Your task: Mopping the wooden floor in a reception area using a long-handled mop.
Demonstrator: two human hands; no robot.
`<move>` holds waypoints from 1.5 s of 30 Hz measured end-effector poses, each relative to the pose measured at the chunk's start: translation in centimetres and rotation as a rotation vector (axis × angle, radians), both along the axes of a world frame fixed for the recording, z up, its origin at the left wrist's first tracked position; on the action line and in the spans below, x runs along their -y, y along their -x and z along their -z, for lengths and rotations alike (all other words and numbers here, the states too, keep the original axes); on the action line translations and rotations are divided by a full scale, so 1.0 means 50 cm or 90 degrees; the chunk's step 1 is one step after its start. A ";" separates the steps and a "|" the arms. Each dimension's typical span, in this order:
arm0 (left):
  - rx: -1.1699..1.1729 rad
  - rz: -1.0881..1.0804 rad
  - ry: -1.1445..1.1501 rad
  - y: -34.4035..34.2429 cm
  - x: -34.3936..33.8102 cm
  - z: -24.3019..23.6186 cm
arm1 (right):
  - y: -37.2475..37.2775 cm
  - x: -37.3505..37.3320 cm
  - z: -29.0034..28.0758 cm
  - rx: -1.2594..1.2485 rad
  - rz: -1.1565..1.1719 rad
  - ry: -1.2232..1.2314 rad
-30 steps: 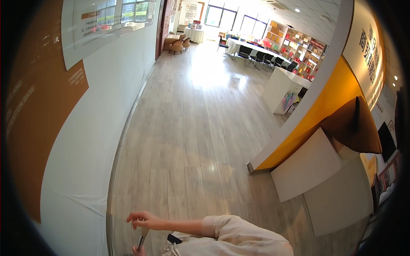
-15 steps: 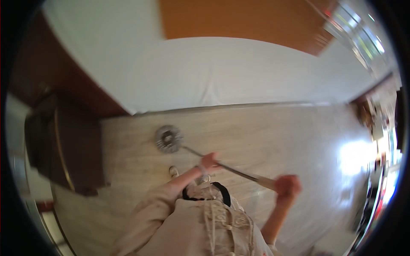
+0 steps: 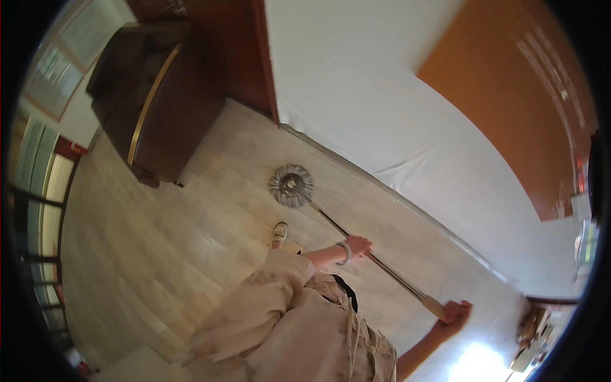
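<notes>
A mop [image 3: 401, 280] slants across the view, its round grey-and-white head [image 3: 291, 186] resting on the wood-look floor ahead of me. My left hand [image 3: 358, 247], with a pale bangle at the wrist, is wrapped round the metal pole partway along. At the upper end, my right hand [image 3: 457, 313] is closed on the beige grip. One of my shoes [image 3: 279, 233] shows just below the mop head.
On the left stands a dark brown armchair [image 3: 165, 108] with a gold-coloured trim. Behind it rises a dark red door [image 3: 238, 57]. A white wall [image 3: 356, 108] with an orange panel [image 3: 509, 95] runs along the right. Chair-like dark bars [image 3: 44, 258] line the far left.
My view has swung left, so the armchair and door show more fully and the wall now slants down to the right. Both hands stay on the mop; its head lies nearer the wall corner.
</notes>
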State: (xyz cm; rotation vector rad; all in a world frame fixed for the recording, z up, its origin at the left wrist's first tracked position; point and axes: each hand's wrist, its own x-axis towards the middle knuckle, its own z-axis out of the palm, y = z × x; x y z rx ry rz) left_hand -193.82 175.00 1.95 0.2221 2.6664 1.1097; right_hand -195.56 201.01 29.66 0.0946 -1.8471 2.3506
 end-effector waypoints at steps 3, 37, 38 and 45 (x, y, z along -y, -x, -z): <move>0.027 -0.125 0.093 -0.058 0.146 0.070 | 0.003 0.123 0.090 0.191 -0.136 0.063; -0.178 -0.704 -0.037 -0.141 0.527 -0.181 | 0.093 0.829 -0.295 -0.182 -0.479 0.004; -0.181 -0.716 -0.030 -0.134 0.530 -0.186 | 0.110 0.842 -0.296 -0.163 -0.456 0.010; -0.028 -0.836 0.047 -0.142 0.553 -0.158 | 0.230 0.919 -0.195 -0.127 -0.593 -0.102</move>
